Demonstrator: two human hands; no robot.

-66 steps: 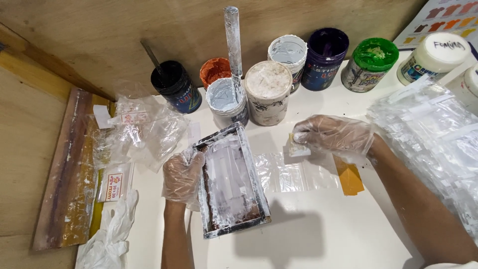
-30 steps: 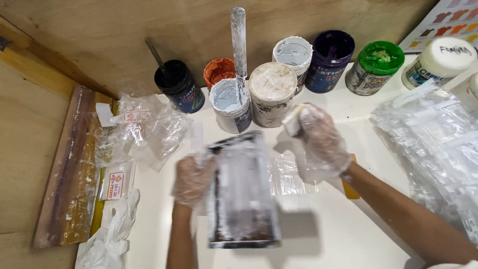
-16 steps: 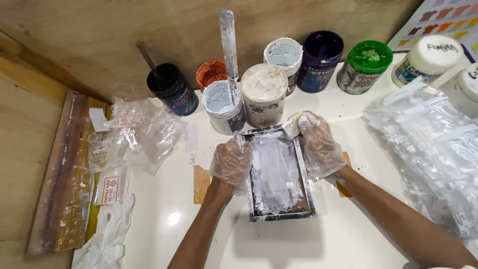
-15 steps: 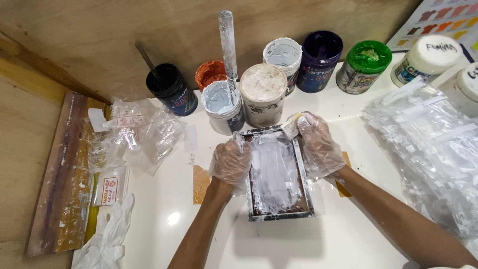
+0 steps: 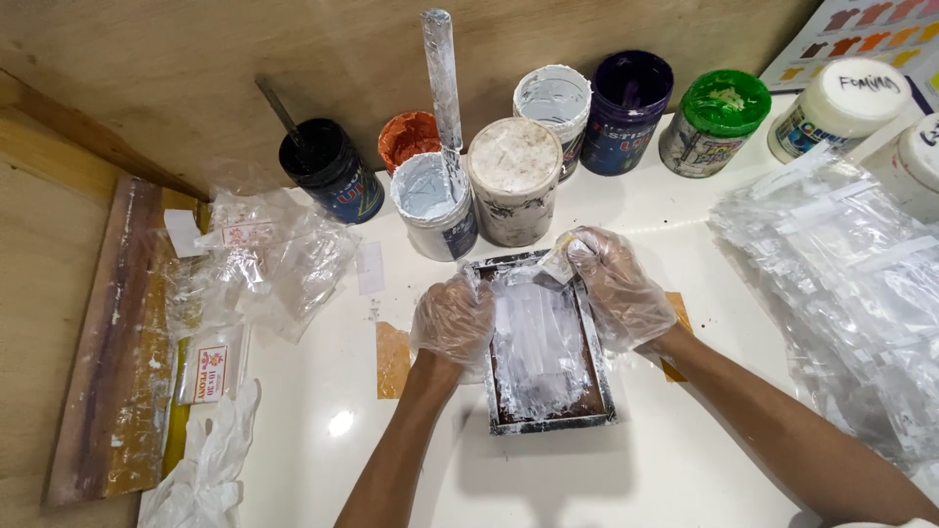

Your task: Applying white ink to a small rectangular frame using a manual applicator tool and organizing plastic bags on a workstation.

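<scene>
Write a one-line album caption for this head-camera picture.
Two gloved hands, left hand and right hand, grip a small paint-smeared frame below a row of paint jars.

Both gloved hands, left (image 5: 453, 318) and right (image 5: 614, 291), reach forward with fingers curled downward, forearms bare

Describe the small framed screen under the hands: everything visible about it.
The screen is a small rectangular frame, grey metal by its look, with a brownish inner border and mesh smeared with white paint. It lies flat on the white table, long side running away from the person, just before the paint jars. The gloved left hand grips its left edge; the gloved right hand holds its right edge and far corner.
</scene>
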